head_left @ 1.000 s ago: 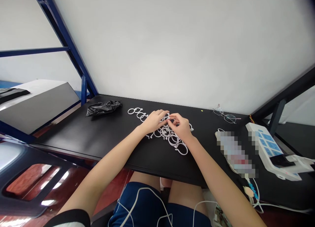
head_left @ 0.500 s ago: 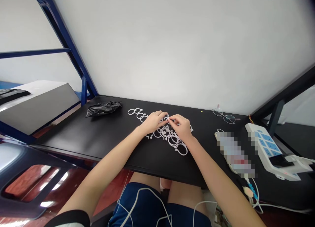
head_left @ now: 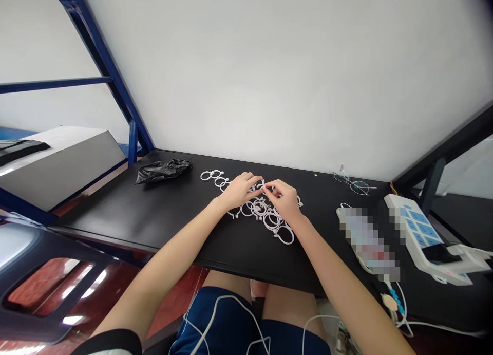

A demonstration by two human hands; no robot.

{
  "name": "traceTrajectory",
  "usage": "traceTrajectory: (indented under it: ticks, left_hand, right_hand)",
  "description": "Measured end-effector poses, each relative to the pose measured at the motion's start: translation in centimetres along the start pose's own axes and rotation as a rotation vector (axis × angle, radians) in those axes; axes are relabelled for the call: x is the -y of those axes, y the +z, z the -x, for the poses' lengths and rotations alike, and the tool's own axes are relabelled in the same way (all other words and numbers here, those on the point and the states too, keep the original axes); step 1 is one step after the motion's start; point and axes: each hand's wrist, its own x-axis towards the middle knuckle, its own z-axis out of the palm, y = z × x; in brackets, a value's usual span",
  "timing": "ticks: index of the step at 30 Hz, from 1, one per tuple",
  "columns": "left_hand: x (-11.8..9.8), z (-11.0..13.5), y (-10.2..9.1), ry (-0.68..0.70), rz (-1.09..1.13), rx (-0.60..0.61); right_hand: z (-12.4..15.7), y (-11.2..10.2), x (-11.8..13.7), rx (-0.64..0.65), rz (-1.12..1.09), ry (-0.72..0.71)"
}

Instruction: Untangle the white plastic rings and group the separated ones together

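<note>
Shorts (head_left: 219, 319): dark blue, nearest, with a white cable (head_left: 231, 295) looping across them.
Table (head_left: 154, 219): black, its near edge above the lap.
Phone-like device (head_left: 367, 242): on the right of the table, its face pixelated, a cord at its near end.
Power strip (head_left: 416, 231): white with blue panels, farther right, beside the device.
Loose white rings (head_left: 260, 207): a tangled pile mid-table, below and between the hands, some reaching past them to left and right.
Right hand (head_left: 284, 197): thumb and forefinger pinched together on a small white ring (head_left: 262, 182); other fingers curled.
Left hand (head_left: 239, 189): thumb and forefinger a little apart, with that same ring between their tips; other fingers loosely bent.
Black plastic bag (head_left: 164, 171): crumpled, far left, apart from the rings.
Eyeglasses (head_left: 348, 181): far right, near the wall.
Wall (head_left: 246, 77): pale, behind everything on the table.
</note>
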Motion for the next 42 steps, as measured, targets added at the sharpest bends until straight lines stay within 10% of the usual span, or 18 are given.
traceTrajectory:
  ticks: [42]
  left_hand:
    - [-0.53, 0.21, -0.81, 0.017, 0.114, 0.054]
  right_hand:
    - [0.01, 0.05, -0.6, 0.084, -0.114, 0.019]
